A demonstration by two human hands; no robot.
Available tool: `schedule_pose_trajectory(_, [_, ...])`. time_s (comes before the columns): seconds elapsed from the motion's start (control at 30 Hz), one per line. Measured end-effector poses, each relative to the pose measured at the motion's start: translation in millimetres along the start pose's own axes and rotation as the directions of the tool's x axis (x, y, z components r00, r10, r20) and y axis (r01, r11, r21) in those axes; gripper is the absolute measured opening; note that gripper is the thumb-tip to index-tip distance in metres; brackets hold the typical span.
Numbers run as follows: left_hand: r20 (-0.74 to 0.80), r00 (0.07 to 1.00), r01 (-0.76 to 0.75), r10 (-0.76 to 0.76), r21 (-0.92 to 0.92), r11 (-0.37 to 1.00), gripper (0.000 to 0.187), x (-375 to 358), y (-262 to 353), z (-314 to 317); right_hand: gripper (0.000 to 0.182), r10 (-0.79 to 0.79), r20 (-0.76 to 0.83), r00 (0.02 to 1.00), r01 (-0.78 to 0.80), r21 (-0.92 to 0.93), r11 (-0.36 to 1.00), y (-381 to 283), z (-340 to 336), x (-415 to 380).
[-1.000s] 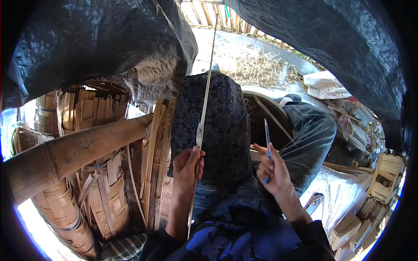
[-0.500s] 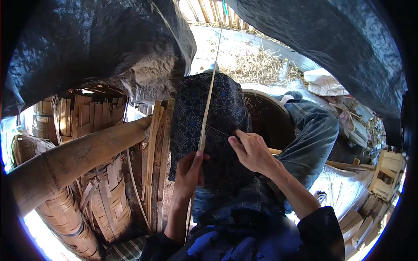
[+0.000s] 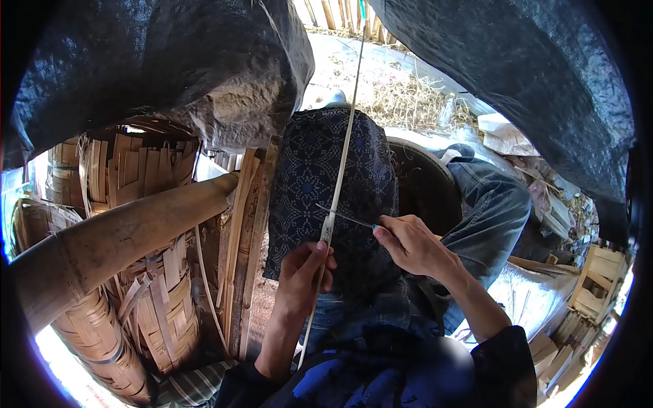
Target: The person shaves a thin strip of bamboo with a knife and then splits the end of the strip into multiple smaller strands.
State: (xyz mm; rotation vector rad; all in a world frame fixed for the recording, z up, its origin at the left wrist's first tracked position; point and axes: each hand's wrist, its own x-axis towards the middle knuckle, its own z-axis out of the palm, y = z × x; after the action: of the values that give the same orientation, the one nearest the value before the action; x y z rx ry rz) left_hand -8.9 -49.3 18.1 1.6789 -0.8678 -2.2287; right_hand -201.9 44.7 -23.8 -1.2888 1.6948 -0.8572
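Note:
A long, thin pale bamboo strip (image 3: 345, 153) slants up and away across my lap. My left hand (image 3: 301, 275) is closed round its lower part, thumb on top, and the tail of the strip passes below the hand toward my body. In my right hand (image 3: 411, 246) is a thin-bladed knife (image 3: 354, 219), its handle mostly hidden by the fingers. The blade lies across the strip a little above my left hand, touching or very close to it. Beneath both, a dark blue patterned cloth (image 3: 299, 177) covers my leg.
A thick bamboo pole (image 3: 129, 234) juts in from the left, over woven bamboo baskets (image 3: 163, 306). Upright slats (image 3: 239, 245) stand beside the cloth. Dark plastic sheeting (image 3: 149, 61) hangs above. A dark round container (image 3: 425, 180) sits by my bent knee; shavings (image 3: 401, 98) lie beyond.
The strip's far part has swung right in view. Both hands have shifted slightly right, and more of the knife blade shows, crossing the strip nearer my left hand.

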Motion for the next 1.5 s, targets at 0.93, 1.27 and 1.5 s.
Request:
schedule_pose_trajectory(0.93, [0.172, 0.966, 0.223, -0.195, -0.163, 0.961, 0.032, 2.1, -2.1, -16.8, 0.030, 0.068, 0.064, 0.996, -0.066, -0.033, 0.997, -14.1, 9.2, -5.7])
schedule_pose_trajectory(1.27, [0.010, 0.995, 0.103, -0.104, 0.081, 0.991, 0.025, -4.5, -8.2, 7.1, 0.036, 0.001, 0.017, 1.000, 0.004, -0.260, 0.966, 1.0, 24.1, -13.6])
schedule_pose_trajectory(1.5, [-0.013, 0.994, 0.106, -0.105, 0.066, 0.992, 0.025, -3.5, -11.2, 8.4, 0.036, 0.014, -0.047, 0.999, -0.027, -0.276, 0.961, 1.0, 37.1, -4.8])
